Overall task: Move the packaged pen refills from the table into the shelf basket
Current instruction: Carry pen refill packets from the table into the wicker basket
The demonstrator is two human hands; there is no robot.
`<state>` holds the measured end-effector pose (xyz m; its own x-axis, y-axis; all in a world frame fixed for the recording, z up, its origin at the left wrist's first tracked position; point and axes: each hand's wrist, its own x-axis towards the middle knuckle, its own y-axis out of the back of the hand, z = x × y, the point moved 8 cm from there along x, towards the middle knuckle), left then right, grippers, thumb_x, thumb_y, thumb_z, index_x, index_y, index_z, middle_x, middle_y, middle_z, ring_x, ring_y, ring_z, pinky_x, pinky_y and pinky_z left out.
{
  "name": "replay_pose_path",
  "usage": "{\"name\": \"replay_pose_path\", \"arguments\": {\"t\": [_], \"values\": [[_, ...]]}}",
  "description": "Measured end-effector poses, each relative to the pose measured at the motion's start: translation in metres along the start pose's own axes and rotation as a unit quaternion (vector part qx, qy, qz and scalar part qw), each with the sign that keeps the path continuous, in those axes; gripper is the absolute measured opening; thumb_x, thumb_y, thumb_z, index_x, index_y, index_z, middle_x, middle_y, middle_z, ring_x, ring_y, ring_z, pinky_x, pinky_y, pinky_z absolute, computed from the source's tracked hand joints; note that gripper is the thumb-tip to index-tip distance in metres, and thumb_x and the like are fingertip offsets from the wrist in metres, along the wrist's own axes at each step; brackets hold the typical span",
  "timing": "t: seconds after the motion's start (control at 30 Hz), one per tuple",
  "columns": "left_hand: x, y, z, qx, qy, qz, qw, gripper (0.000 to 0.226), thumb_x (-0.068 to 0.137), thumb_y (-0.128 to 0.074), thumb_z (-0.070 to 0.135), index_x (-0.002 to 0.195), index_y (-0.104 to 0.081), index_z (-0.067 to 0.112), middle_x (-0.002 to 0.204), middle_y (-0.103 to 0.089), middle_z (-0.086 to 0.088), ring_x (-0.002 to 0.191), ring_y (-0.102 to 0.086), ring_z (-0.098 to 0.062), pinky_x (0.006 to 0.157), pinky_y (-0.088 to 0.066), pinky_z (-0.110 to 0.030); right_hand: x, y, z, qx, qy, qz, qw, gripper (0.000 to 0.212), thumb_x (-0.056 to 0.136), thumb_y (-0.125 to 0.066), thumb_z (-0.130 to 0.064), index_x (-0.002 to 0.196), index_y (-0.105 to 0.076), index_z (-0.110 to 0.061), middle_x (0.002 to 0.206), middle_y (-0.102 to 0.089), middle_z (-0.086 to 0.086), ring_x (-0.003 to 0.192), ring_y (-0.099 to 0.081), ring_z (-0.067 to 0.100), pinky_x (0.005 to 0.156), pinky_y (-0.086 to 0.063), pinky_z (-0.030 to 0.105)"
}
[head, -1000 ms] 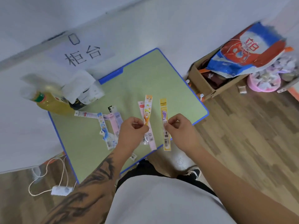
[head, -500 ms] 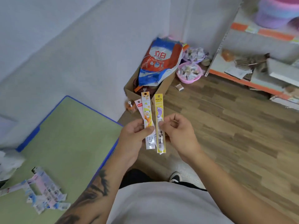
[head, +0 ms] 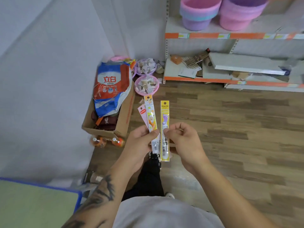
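1. The left hand (head: 141, 142) pinches two refill packs near their lower halves: an orange-and-white pack (head: 150, 116) in front and a pink pack (head: 142, 112) fanned out behind it. Thumb on top, fingers behind, probably so both stay flat and do not slide.
2. The right hand (head: 182, 140) pinches one yellow pack (head: 164, 122) about mid-length, upright, just beside the left hand's pair and apart from it.
3. All three packs are in the air over the wooden floor, clear of the worktop (head: 32, 204), whose blue-edged corner shows at lower left.
4. The pink and purple baskets (head: 199, 14) sit near the front edge of the upper shelf (head: 205, 35), well apart from the hands; the carry looks only part done.
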<state>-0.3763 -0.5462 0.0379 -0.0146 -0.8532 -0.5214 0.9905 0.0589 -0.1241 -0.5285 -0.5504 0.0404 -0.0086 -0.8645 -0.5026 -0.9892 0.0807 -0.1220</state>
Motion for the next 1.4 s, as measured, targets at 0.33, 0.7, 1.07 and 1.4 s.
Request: {"name": "replay_pose_path", "arguments": {"t": [0.33,0.7,1.07,1.4], "values": [[0.176,-0.033,0.103,-0.040,0.015,-0.052,0.998,0.018,0.102,-0.060,0.008,0.117,-0.070,0.010,0.108,-0.075,-0.017,0.093,-0.072,-0.033,0.090,-0.057,-0.062,0.141,0.006,-0.112,-0.013,0.004,0.088,0.996,0.007,0.094,-0.071,-0.009,0.094,-0.065,-0.008,0.097,-0.074,0.018,0.095,-0.070,0.046,0.086,-0.058,0.065],[0.309,-0.032,0.205,-0.087,-0.019,-0.038,0.995,0.029,0.101,-0.061,0.010,0.127,-0.070,0.019,0.113,-0.077,0.002,0.105,-0.073,-0.020,0.090,-0.057,-0.038,0.268,-0.032,-0.212,-0.006,0.044,0.098,0.994,0.012,0.094,-0.069,-0.008,0.087,-0.065,-0.017,0.090,-0.077,0.008,0.086,-0.072,0.039,0.086,-0.059,0.057],[0.402,-0.066,0.308,-0.108,-0.085,-0.052,0.989,0.021,0.105,-0.059,0.031,0.099,-0.066,0.012,0.068,-0.047,-0.007,0.051,-0.041,-0.023,0.047,-0.042,-0.031,0.366,-0.042,-0.341,0.056,0.103,0.012,0.993,0.007,0.100,-0.061,-0.009,0.096,-0.061,-0.003,0.079,-0.073,0.025,0.062,-0.067,0.037,0.049,-0.054,0.035],[0.490,-0.117,0.475,-0.037,-0.226,-0.014,0.973,0.015,0.108,-0.047,0.011,0.105,-0.061,0.009,0.071,-0.057,-0.005,0.046,-0.049,-0.024,0.045,-0.042,-0.029,0.491,-0.019,-0.503,0.006,0.158,-0.058,0.986,0.020,0.096,-0.070,-0.017,0.078,-0.063,-0.018,0.057,-0.039,-0.003,0.053,-0.032,0.015,0.056,-0.029,0.031]]}}
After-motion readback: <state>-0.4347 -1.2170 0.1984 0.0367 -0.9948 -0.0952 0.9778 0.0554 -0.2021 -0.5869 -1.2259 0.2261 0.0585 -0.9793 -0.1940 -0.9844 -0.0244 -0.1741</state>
